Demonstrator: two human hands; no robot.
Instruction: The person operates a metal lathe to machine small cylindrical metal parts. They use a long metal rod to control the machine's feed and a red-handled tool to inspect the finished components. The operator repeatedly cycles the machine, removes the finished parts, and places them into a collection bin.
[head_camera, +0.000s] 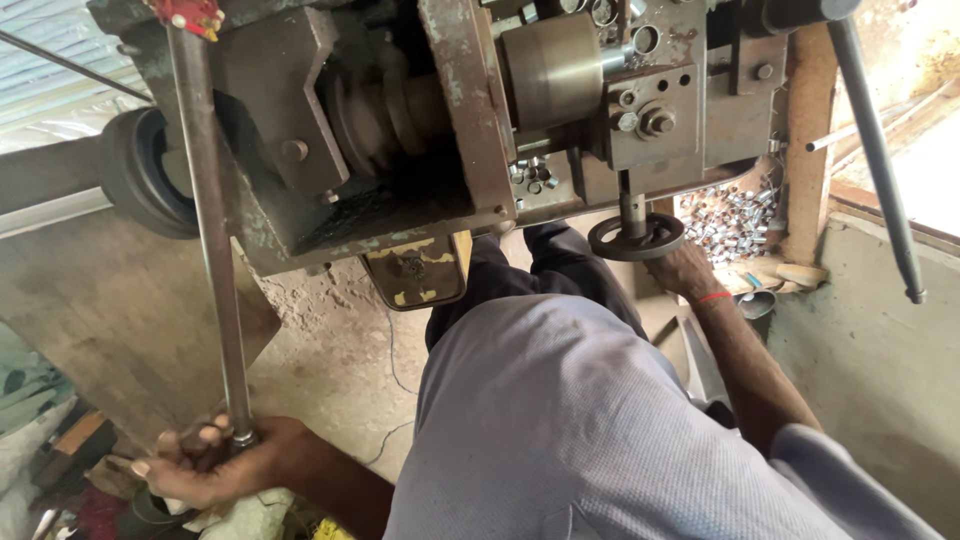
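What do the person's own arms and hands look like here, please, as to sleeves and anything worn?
Both forearms are bare. The right hand has a thin red band round the wrist and no glove. The left hand is also ungloved, with no band visible. A short sleeve of the grey-blue shirt covers the right upper arm.

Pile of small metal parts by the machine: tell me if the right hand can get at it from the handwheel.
Probably yes: the right hand grips the handwheel, and the pile lies just beside it, nothing between.
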